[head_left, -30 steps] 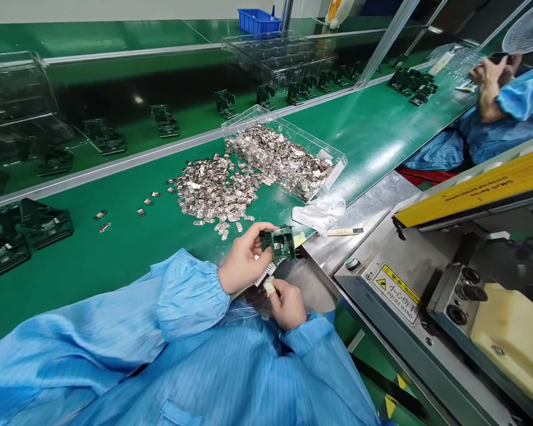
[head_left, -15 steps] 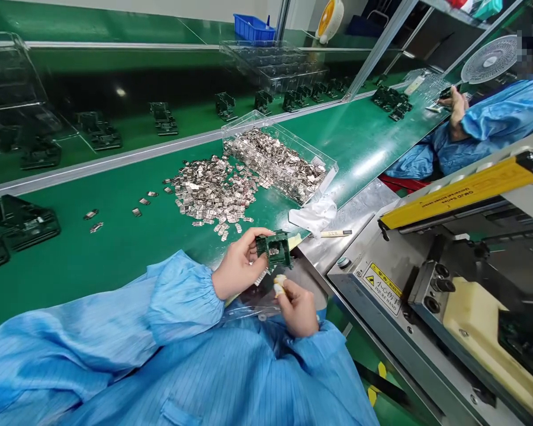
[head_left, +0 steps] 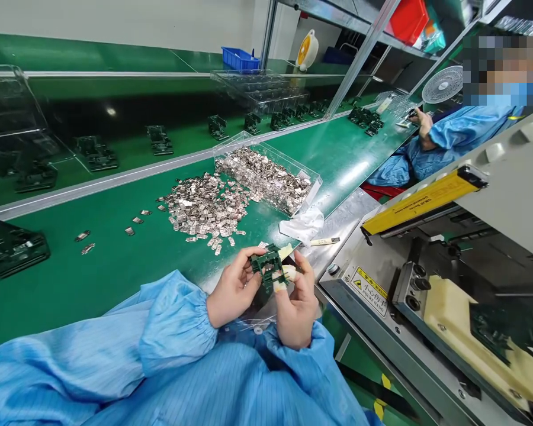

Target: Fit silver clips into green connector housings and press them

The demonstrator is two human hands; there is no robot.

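A dark green plastic frame (head_left: 269,266) is held up between both hands, above my lap near the table's front edge. My left hand (head_left: 233,287) pinches its left side between thumb and fingers. On its right side, my right hand (head_left: 296,305), with pale covers on some fingertips, grips the same frame. Beyond the hands a heap of small metal pieces (head_left: 204,207) lies on the green table (head_left: 106,266). More metal pieces fill a clear plastic box (head_left: 313,192) beside the heap.
A machine with a yellow bar (head_left: 420,201) stands at the right. A white cloth (head_left: 302,225) and a pale stick (head_left: 324,241) lie near the table corner. Green frames (head_left: 15,248) sit at the left; others line the far strip. A person (head_left: 462,127) works at the far right.
My right hand has risen from below the green frame and taken hold of its right side. The view has tilted up and turned slightly right.
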